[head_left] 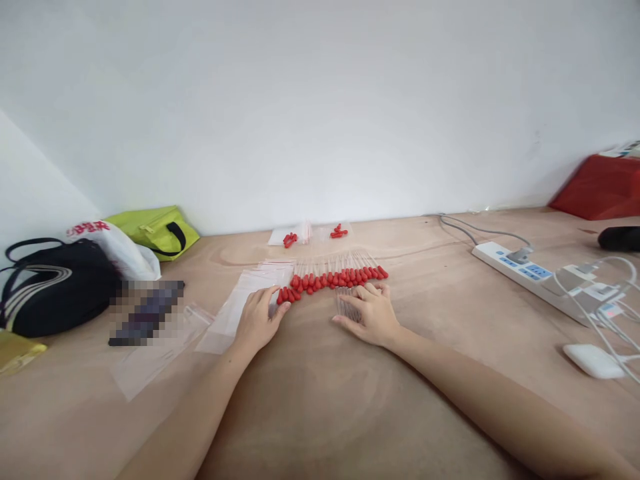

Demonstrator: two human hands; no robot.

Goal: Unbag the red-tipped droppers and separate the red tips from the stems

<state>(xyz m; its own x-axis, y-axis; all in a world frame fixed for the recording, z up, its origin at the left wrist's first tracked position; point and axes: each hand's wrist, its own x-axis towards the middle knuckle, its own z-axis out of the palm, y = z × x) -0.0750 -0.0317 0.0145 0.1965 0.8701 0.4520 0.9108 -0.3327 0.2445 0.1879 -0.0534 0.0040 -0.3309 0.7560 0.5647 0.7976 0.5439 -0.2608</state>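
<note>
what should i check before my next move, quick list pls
1. Left hand at the left end of the row of red bulbs: ok.
2. Right hand over the thin clear rods: ok.
3. Firm grip on those rods: cannot tell, the fingers hide the contact.
4. Red bulbs evenly lined up: not ok, the leftmost ones sit nearer you than the rest.
5. Flat clear bags close by the left hand: ok.
6. Power strip apart from the right hand: ok, it lies well off to the right.
</note>
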